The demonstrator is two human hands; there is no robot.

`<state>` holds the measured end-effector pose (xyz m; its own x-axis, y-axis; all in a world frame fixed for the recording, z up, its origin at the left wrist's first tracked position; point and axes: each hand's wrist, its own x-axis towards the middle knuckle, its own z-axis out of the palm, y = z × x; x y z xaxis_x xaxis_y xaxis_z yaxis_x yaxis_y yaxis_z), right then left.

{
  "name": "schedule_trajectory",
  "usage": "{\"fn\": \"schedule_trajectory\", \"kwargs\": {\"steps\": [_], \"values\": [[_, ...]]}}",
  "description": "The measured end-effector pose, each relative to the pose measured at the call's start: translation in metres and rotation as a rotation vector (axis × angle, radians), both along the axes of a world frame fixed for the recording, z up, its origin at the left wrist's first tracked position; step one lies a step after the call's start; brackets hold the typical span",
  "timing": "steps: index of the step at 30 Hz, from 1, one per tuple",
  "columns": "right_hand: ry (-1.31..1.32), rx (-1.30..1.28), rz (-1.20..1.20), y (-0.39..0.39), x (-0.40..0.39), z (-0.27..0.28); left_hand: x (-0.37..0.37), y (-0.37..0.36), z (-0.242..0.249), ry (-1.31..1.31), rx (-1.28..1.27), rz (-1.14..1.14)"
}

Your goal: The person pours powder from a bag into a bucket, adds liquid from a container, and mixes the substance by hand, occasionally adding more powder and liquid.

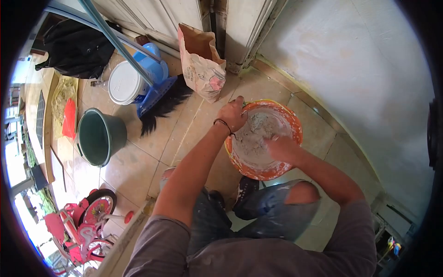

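An orange basin with a splattered rim stands on the tiled floor in front of my feet. Pale grey, lumpy wet plaster-like mix covers its bottom. My left hand, a dark cord at its wrist, is closed on the basin's upper left rim. Inside the basin, over the right part of the mix, my right hand is curled and slightly blurred. Whatever its fingers may hold is hidden from this angle.
An opened paper bag stands by the door frame. To the left are a blue broom, a lidded white bucket, a dark green bucket and a pink child's bicycle. A white wall bounds the right side.
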<state>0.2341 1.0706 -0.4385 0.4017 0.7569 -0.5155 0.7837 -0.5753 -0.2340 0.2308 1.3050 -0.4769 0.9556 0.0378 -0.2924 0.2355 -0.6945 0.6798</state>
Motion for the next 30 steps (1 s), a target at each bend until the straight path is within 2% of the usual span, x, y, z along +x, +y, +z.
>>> {"fn": "schedule_trajectory", "kwargs": {"steps": [1, 2, 4, 5, 7, 8, 10, 11, 13, 16, 18, 22, 24, 25, 27, 28, 30], "values": [[-0.153, -0.008, 0.031, -0.003, 0.006, 0.002, 0.000, 0.001, 0.001, -0.001, -0.006, -0.011], [-0.148, -0.018, 0.022, -0.003, 0.012, -0.005, -0.003, 0.002, 0.002, -0.008, -0.004, -0.015], [-0.101, -0.044, -0.230, 0.002, 0.026, -0.019, -0.003, 0.002, 0.001, -0.029, -0.013, -0.023], [-0.113, -0.051, -0.240, 0.003, 0.014, -0.019, -0.002, 0.003, 0.000, -0.030, -0.024, -0.001], [-0.032, -0.248, -0.417, 0.004, -0.031, -0.016, -0.005, 0.002, -0.001, -0.026, -0.046, 0.024], [-0.037, -0.254, -0.417, 0.007, -0.049, -0.013, -0.005, -0.001, 0.000, -0.011, -0.028, 0.035], [0.157, -0.282, -0.575, 0.009, -0.075, -0.004, -0.003, -0.002, 0.002, -0.008, -0.020, 0.036], [0.147, -0.290, -0.578, 0.007, -0.071, 0.000, -0.001, -0.003, 0.001, -0.013, -0.001, -0.023], [0.203, -0.215, -0.424, 0.005, -0.050, 0.009, 0.002, -0.005, 0.002, -0.025, 0.014, -0.078], [0.115, -0.211, -0.426, 0.022, -0.020, 0.013, 0.001, -0.005, 0.005, 0.019, 0.028, -0.169], [-0.181, -0.213, -0.239, 0.024, -0.003, -0.005, 0.002, -0.003, 0.007, 0.000, 0.041, -0.208], [-0.151, -0.288, -0.225, 0.003, -0.052, -0.014, -0.008, -0.003, 0.012, 0.030, 0.067, -0.146], [-0.031, -0.223, -0.573, -0.007, -0.088, -0.023, -0.015, -0.009, 0.011, 0.030, 0.048, -0.028], [-0.029, -0.218, -0.566, -0.004, -0.093, -0.020, -0.017, -0.011, 0.010, 0.031, 0.054, -0.021], [0.200, -0.253, -0.333, 0.003, -0.109, -0.016, -0.026, -0.020, 0.007, 0.015, 0.037, 0.006], [0.202, -0.248, -0.331, -0.005, -0.115, -0.029, -0.031, -0.023, 0.010, 0.017, 0.042, 0.008], [0.537, 0.030, -0.596, -0.023, -0.122, -0.077, -0.040, -0.027, 0.018, 0.057, 0.069, -0.045]]}}
